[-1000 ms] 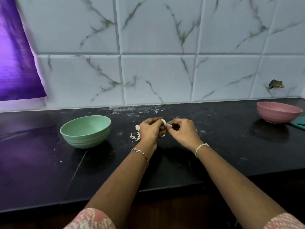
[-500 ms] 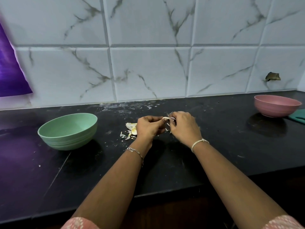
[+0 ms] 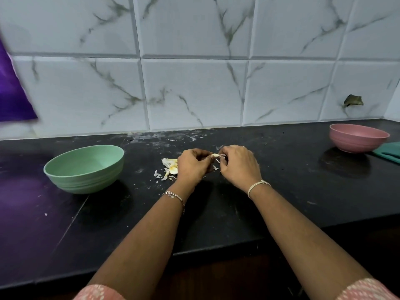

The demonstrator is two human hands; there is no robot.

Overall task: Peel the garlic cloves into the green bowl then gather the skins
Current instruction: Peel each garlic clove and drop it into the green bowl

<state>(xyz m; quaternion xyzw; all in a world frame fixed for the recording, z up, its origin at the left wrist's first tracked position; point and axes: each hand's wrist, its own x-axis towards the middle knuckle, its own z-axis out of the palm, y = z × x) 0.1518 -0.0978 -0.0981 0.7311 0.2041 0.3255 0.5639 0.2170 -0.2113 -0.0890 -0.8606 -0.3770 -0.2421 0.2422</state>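
A pale garlic clove (image 3: 215, 155) is pinched between both hands above the black counter. My left hand (image 3: 193, 164) grips it from the left with curled fingers. My right hand (image 3: 237, 164) pinches its skin at the right end. A small heap of garlic skins and pieces (image 3: 170, 167) lies on the counter just left of my left hand. The green bowl (image 3: 85, 168) stands further left, upright, and I see nothing inside it.
A pink bowl (image 3: 358, 137) stands at the far right by the wall, with a teal item (image 3: 389, 153) beside it. The counter's front edge (image 3: 216, 249) runs below my forearms. Tiled wall (image 3: 194, 94) closes the back. A purple sheet (image 3: 13, 94) hangs at left.
The view has shifted, so the bowl and hands sit differently in frame. Both hands stay together on the clove, working at its skin.
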